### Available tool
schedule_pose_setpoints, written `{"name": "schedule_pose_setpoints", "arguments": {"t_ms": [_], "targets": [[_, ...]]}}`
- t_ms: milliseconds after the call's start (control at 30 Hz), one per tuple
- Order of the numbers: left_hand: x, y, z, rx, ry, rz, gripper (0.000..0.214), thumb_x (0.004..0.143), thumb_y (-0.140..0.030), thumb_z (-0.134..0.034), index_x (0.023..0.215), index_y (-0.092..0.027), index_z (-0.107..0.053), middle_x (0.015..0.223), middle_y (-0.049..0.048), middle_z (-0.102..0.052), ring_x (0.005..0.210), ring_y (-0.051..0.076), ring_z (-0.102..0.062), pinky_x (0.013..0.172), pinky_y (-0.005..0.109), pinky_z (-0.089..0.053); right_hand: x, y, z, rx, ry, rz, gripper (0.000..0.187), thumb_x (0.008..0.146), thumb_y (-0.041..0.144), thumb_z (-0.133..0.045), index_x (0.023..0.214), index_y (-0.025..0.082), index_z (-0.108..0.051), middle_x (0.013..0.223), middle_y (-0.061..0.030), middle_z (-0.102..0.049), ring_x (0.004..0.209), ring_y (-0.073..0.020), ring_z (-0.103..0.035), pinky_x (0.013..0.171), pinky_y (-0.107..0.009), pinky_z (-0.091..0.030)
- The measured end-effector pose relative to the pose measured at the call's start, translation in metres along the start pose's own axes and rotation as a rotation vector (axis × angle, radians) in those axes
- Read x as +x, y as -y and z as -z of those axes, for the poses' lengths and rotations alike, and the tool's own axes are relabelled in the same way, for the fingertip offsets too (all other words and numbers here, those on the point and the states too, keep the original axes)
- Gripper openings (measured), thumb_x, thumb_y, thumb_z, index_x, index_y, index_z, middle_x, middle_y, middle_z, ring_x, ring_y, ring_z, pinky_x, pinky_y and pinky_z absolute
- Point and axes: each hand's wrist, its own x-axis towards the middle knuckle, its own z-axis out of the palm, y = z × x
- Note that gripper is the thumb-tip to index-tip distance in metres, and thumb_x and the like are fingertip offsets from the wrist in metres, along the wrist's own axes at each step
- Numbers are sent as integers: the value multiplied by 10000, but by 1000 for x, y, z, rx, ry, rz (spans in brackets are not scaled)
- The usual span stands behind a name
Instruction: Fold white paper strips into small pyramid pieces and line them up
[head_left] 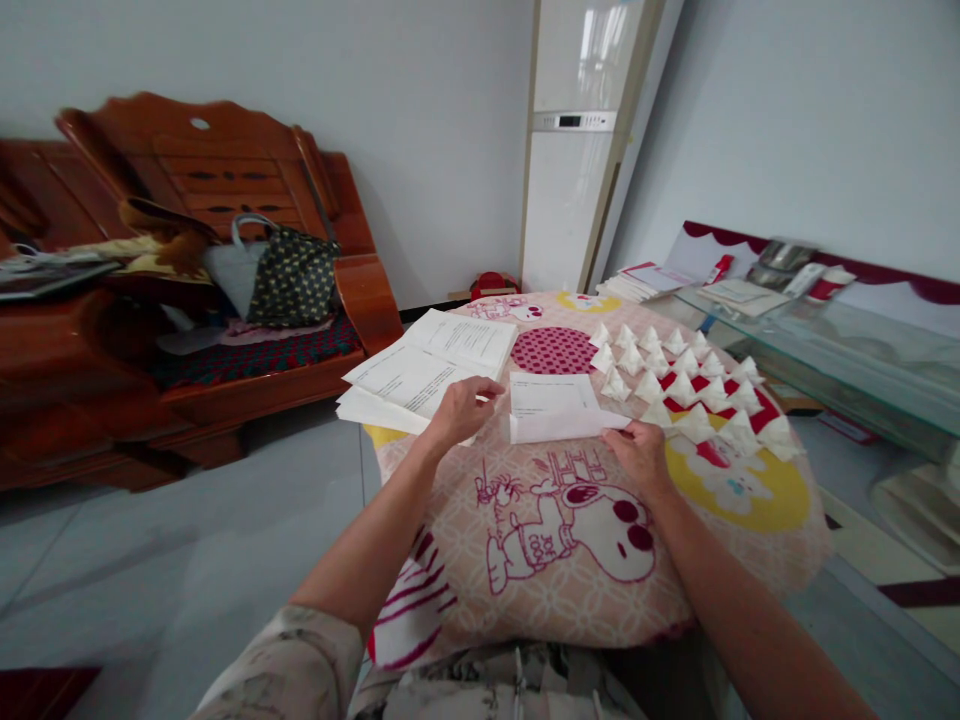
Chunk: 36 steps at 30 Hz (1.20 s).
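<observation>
A printed sheet of paper (553, 395) lies in front of me, its near edge folded up into a white strip. My right hand (639, 452) pinches the folded sheet at its right corner. Just left of the sheet is my left hand (466, 408), fingers loosely bent and a little apart, holding nothing. Beyond and beside that hand lies a stack of printed paper sheets (409, 372), spread like an open booklet. Several folded white paper pieces with pointed tops (684, 388) stand in rows on the right of the table.
A patterned cloth with cartoon dogs covers the round table (555, 610). To its right stands a glass-topped table (825, 340) carrying a paper cup (829, 285) and papers. A wooden sofa (225, 190) with bags is at left, a tall white air conditioner (574, 190) behind.
</observation>
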Motion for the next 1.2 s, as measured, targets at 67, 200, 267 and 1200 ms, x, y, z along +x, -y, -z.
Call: {"name": "schedule_pose_setpoints", "arguments": {"t_ms": [67, 200, 267, 1200], "targets": [[-7, -6, -5, -321, 269, -164, 423, 786, -268, -635, 1193, -159, -672, 1227, 111, -686, 1061, 199, -654, 929, 325, -515, 1, -3, 0, 4, 6, -22, 325, 702, 393, -614, 715, 106, -765, 543, -34, -660, 518, -193, -597, 496, -260, -427], [-13, -7, -22, -549, 427, -168, 378, 724, -358, -727, 1034, -141, -715, 962, 59, -718, 859, 175, -648, 763, 271, -511, 4, -6, 1, -15, 21, -47, 327, 692, 418, -622, 682, 119, -753, 529, -34, -644, 529, -207, -602, 515, -281, -454], [-13, -3, -31, -484, 324, -94, 319, 778, -434, -661, 778, -117, -694, 681, -2, -615, 619, 115, -533, 569, 217, -412, 5, -4, 3, -56, -3, -5, 306, 675, 426, -637, 646, 139, -739, 562, -47, -660, 576, -223, -623, 570, -306, -490], [-19, -30, -32, 202, 305, 112, 264, 919, -238, -488, 714, -145, -626, 737, 81, -679, 765, 183, -652, 734, 274, -496, -1, 10, 24, 0, 406, -211, 201, 699, 317, -614, 718, 147, -718, 571, -6, -660, 472, -137, -556, 420, -209, -365]]}}
